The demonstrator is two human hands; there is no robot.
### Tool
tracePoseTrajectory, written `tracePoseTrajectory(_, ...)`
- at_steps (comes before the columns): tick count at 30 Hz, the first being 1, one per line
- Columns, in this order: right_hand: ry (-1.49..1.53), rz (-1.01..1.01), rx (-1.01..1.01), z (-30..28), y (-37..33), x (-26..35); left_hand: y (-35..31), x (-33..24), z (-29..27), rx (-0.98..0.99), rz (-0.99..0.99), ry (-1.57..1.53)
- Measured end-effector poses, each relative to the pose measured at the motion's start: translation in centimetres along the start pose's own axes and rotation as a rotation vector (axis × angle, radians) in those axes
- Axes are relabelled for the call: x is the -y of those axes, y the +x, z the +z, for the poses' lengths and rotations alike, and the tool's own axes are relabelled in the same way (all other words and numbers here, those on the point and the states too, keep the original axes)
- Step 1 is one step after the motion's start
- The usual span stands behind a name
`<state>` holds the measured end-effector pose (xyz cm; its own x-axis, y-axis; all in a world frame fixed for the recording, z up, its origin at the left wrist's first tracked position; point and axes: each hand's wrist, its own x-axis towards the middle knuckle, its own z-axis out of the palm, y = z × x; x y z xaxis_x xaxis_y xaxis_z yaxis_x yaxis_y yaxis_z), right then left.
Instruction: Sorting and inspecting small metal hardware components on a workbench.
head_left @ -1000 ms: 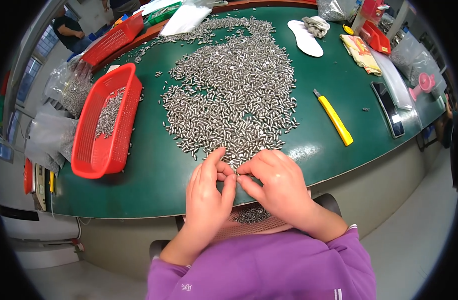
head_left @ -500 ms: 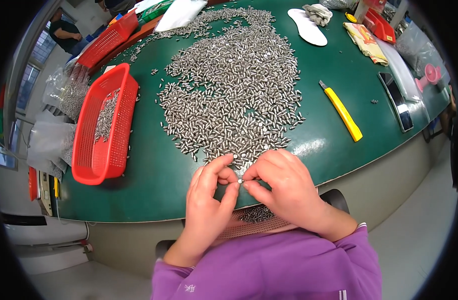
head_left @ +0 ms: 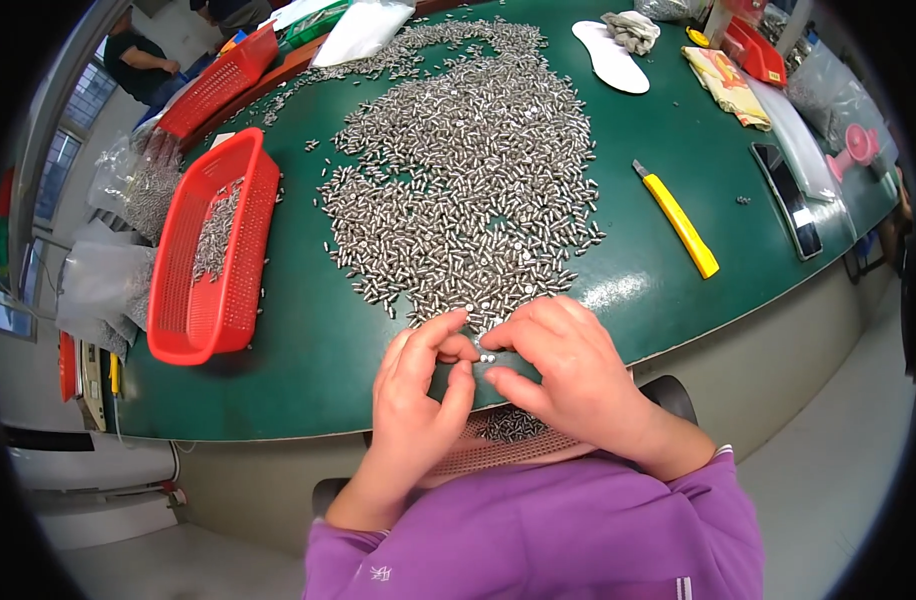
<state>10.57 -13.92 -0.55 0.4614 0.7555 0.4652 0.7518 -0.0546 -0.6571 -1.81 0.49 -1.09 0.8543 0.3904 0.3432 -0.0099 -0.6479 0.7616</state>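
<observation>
At the table's near edge, my left hand [head_left: 421, 388] and my right hand [head_left: 570, 372] face each other. Two small shiny metal pieces [head_left: 487, 358] lie on the green tabletop between the fingertips. My right thumb and forefinger are parted around these pieces. On the left, thumb and forefinger are also apart, with the other fingers curled close to the pieces. Just beyond the fingertips spreads a large pile of small bullet-shaped metal pins [head_left: 468, 170]. Below the table edge, a pinkish perforated basket [head_left: 458, 458] holds more, darker pieces.
A red perforated basket [head_left: 164, 335] with some pins stands at left. To the right lie a yellow utility knife [head_left: 683, 228], blade out, and a phone [head_left: 789, 203]. Farther back are a white insole [head_left: 612, 60], a glove [head_left: 633, 32] and a folded yellow bag [head_left: 728, 85].
My thumbs and forefingers have moved apart from a small metal piece they were pinching. Two pieces now show on the tabletop between them.
</observation>
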Motion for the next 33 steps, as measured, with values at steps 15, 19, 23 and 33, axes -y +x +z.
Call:
tracePoseTrajectory(15, -0.001, -0.038, 0.081, -1.5, 0.0, -0.7, 0.1, -0.5, 1.1, -0.079, 0.076, 0.158)
tracePoseTrajectory(19, -0.099, -0.015, -0.046, -0.5, 0.7, -0.8, 0.2, -0.3, 1.1, -0.078, 0.063, 0.115)
tracePoseTrajectory(23, -0.112, -0.026, -0.014, -0.2, 0.8, -0.6, 0.0, 0.2, 1.1, -0.062, 0.021, 0.004)
tracePoseTrajectory(33, -0.087, 0.014, -0.031, 0.2, 0.9, -0.6, 0.1, 0.2, 0.9, -0.064, -0.023, 0.019)
